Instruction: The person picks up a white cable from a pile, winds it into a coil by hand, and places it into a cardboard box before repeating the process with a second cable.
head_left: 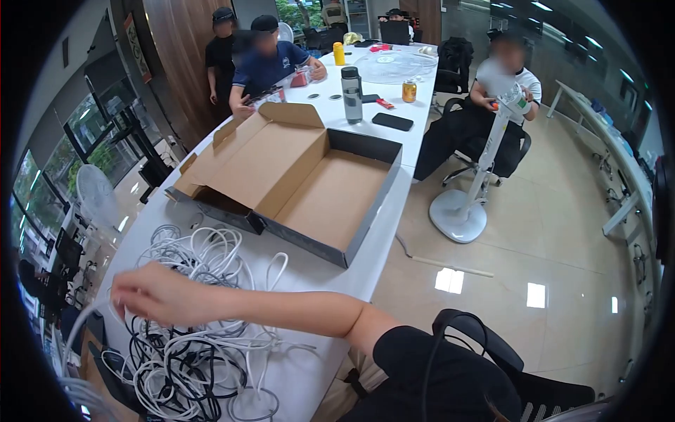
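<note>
My right hand (pixel 151 295) reaches out over a tangled heap of white and black cables (pixel 197 337) on the white table (pixel 323 271). Its fingers are curled around a white cable (pixel 84 327) that runs down and left from the hand toward the table's near corner. My forearm lies across the heap. My left hand is out of view. An open cardboard box (pixel 309 186), empty, lies flat on the table just beyond the cables.
A grey bottle (pixel 351 95), a black phone (pixel 392 122), a can (pixel 408 91) and a yellow bottle (pixel 339 53) stand further along the table. Two people are at its far left. A seated person on the right holds a white fan stand (pixel 460 211). A black chair (pixel 492 352) is behind me.
</note>
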`<state>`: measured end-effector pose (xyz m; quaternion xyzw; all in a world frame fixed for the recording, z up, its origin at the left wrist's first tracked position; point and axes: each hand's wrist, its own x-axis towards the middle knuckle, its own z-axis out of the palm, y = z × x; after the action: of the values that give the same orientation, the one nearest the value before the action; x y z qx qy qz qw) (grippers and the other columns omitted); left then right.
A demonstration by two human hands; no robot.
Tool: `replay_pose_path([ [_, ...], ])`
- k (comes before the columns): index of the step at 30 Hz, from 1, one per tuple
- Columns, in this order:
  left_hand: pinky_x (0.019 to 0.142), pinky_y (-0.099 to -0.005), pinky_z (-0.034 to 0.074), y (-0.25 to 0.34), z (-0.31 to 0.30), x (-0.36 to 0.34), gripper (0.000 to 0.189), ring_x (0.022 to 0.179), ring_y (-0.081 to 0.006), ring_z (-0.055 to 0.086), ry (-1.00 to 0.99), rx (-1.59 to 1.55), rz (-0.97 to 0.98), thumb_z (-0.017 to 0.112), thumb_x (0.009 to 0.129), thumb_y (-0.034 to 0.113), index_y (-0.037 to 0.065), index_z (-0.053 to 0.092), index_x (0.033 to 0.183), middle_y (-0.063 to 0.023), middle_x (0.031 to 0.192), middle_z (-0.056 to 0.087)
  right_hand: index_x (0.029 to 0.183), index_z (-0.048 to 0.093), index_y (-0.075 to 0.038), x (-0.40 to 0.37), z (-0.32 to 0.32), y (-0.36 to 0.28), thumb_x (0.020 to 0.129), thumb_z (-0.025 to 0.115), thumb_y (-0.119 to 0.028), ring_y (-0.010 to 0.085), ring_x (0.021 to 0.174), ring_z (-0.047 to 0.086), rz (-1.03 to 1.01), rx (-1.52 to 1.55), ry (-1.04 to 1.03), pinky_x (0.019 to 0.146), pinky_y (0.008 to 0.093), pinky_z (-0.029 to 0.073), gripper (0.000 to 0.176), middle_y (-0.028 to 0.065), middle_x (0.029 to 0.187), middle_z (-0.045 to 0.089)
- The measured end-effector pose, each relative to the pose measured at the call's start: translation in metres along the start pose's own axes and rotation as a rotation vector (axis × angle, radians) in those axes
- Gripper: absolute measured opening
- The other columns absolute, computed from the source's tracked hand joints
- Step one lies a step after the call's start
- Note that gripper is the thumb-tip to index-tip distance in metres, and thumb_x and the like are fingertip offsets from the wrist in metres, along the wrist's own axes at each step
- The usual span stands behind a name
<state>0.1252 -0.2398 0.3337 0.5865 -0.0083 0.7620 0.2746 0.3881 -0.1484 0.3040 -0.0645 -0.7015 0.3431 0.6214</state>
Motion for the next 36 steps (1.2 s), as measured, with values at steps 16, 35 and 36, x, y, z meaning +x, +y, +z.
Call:
replay_pose_path([
  [16,0.04,-0.0183,0.019,-0.066,0.026,-0.006,0.027,0.04,-0.0059,0.02,0.423,0.123,-0.365,0.039,0.095,0.03,0.008,0.037,0.079,0.0042,0.055,0.024,0.058,0.056,0.001,-0.011,-0.026,-0.057,0.088,0.05,-0.033,0.0162,0.048,0.058,0.449,-0.343,-0.35,0.049,0.028,0.045,0.046,0.0055,0.049,0.056],
  [35,0.036,-0.0198,0.015,-0.097,0.08,-0.036,0.038,0.038,-0.0024,0.019,0.045,0.022,-0.473,0.033,0.095,0.039,0.004,0.039,0.08,0.0035,0.057,0.028,0.081,0.058,0.0,-0.009,0.012,-0.023,0.077,0.068,-0.017,0.0086,0.057,0.053,-0.168,-0.447,0.241,0.052,0.0224,0.041,0.02,0.0054,0.071,0.059],
  [36,0.036,-0.0197,0.015,-0.098,0.082,-0.037,0.038,0.038,-0.0023,0.019,0.061,0.048,-0.459,0.033,0.095,0.039,0.004,0.039,0.08,0.0035,0.057,0.028,0.083,0.057,0.0,-0.011,0.012,-0.021,0.079,0.065,-0.019,0.0083,0.057,0.053,-0.103,-0.288,0.225,0.053,0.0219,0.042,0.021,0.0053,0.071,0.059],
])
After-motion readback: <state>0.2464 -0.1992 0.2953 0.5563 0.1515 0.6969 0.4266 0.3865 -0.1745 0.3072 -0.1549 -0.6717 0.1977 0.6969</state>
